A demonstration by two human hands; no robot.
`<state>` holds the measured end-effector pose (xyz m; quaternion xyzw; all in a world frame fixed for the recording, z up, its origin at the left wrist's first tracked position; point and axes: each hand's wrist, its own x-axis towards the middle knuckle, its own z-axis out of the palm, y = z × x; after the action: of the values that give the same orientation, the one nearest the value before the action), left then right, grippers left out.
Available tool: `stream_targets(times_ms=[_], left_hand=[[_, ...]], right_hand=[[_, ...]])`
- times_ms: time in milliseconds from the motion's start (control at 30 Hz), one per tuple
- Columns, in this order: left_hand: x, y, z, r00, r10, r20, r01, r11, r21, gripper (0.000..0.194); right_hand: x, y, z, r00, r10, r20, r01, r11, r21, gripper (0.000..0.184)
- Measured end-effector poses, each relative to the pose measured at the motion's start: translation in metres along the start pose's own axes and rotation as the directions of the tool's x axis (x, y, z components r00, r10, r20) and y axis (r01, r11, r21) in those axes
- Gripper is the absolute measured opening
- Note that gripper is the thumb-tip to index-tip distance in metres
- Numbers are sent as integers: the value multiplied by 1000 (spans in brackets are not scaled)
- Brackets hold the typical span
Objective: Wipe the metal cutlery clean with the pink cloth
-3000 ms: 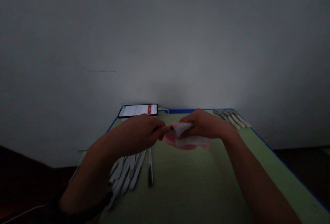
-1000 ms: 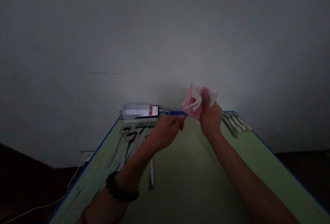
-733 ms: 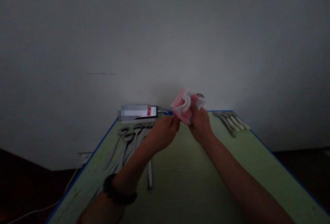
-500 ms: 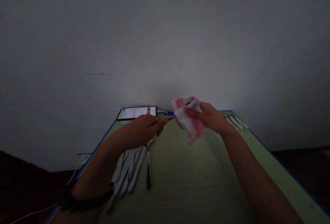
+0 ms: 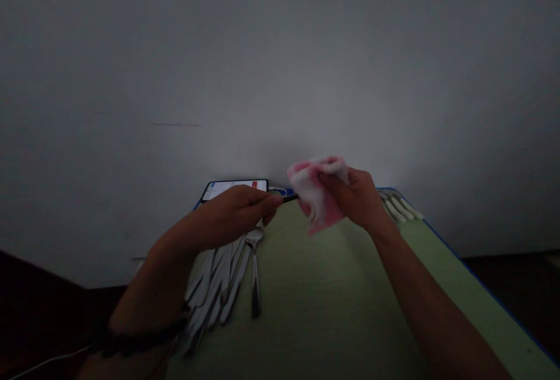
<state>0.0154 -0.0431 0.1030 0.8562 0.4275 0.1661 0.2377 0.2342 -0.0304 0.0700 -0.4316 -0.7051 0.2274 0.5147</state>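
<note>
My left hand (image 5: 242, 211) is closed on a thin metal piece of cutlery (image 5: 290, 198). Its far end disappears into a pink and white cloth (image 5: 311, 193), so its kind is hidden. Thumb and fingers of my right hand (image 5: 361, 199) grip the cloth, which is folded around that end. Below my left hand lies a spoon (image 5: 255, 269), its bowl toward the wall. Left of the spoon several metal cutlery pieces (image 5: 219, 286) lie in an overlapping heap, partly behind my left forearm.
A phone (image 5: 231, 186) with a lit screen and a white cable (image 5: 277, 189) lies at the back left of the green table (image 5: 315, 298). Several pieces of white-handled cutlery (image 5: 400, 208) rest at the back right. A grey wall (image 5: 289, 76) stands right behind the table.
The cloth has shifted slightly and turned in my right hand, its lower corner now further left. My left hand still grips the cutlery. The view has moved a little.
</note>
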Motion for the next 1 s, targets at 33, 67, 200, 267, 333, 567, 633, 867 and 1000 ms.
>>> stream_targets(times_ms=[33, 67, 200, 267, 333, 567, 633, 867, 1000], left_hand=[[3, 2, 3, 1000, -4, -27, 3, 999, -35, 42], [6, 3, 7, 999, -9, -46, 6, 998, -67, 42], [23, 9, 34, 996, -20, -82, 7, 988, -153, 44], [31, 11, 47, 994, -32, -106, 12, 983, -181, 45], [34, 11, 54, 994, -54, -98, 34, 980, -198, 45], [11, -9, 29, 992, -30, 124, 64, 960, -274, 32], [4, -17, 18, 989, 22, 144, 16, 965, -261, 29], [-2, -25, 3, 981, -91, 174, 110, 988, -106, 36], [5, -13, 13, 983, -37, 180, 70, 981, -182, 38]], right_hand=[[0, 0, 6, 981, 44, -189, -36, 998, 42, 35], [-1, 1, 13, 935, 98, -342, -72, 993, 89, 39], [-4, 9, 38, 816, 257, -517, -111, 949, 296, 46], [-4, 14, 46, 831, 302, -467, -105, 910, 401, 49], [-2, 19, 49, 852, 336, -402, -118, 871, 478, 50], [8, 20, 2, 989, 128, 76, -149, 888, 434, 32], [7, 16, -18, 974, 63, 217, -127, 947, 295, 26], [6, 7, -32, 965, -49, 256, 36, 998, 54, 20], [7, 10, -1, 966, 28, -256, 18, 984, 176, 35]])
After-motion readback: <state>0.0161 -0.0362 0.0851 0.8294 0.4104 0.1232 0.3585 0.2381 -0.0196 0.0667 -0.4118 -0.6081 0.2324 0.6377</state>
